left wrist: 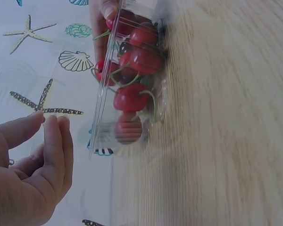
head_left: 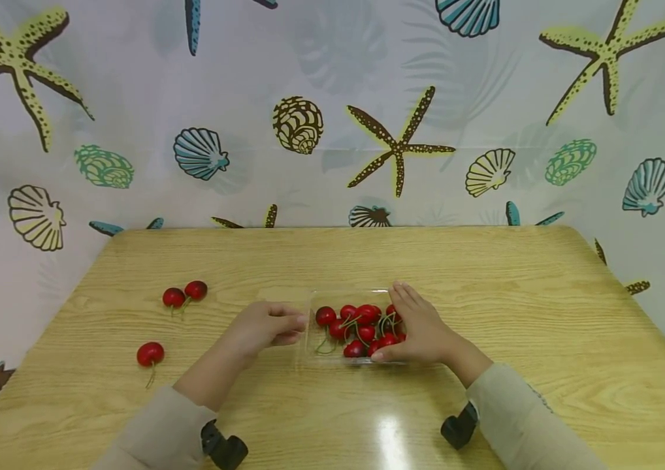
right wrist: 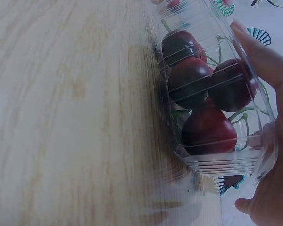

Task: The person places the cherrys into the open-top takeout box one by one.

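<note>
— What do we have under the hands?

— A shallow tray (head_left: 311,326) of thin, clear ribbed plastic, sitting near the middle of the pale wood-grain table (head_left: 544,294), and heaped with glossy round red cherries (head_left: 362,326) on thin green stems. In the right wrist view we see the ribs of its wall catching the light across the dark fruit.

— And the right hand (head_left: 421,329)?

— We see it curved round the tray's right side, fingers along the far corner and thumb at the near edge — holding the tray.

— The left hand (head_left: 262,329)?

— Just beside the tray's left end. We see its fingers loosely bent and close together, gripping nothing; the left wrist view shows a gap between fingertips (left wrist: 54,129) and plastic.

— Anything else on the table?

— Off to the left, well apart from the tray, a pair of cherries (head_left: 185,294) touching each other, and nearer us a single cherry (head_left: 150,354) with its stem trailing. Behind stands a smooth pale sheet (head_left: 332,130) printed with starfish and ridged shells.
</note>
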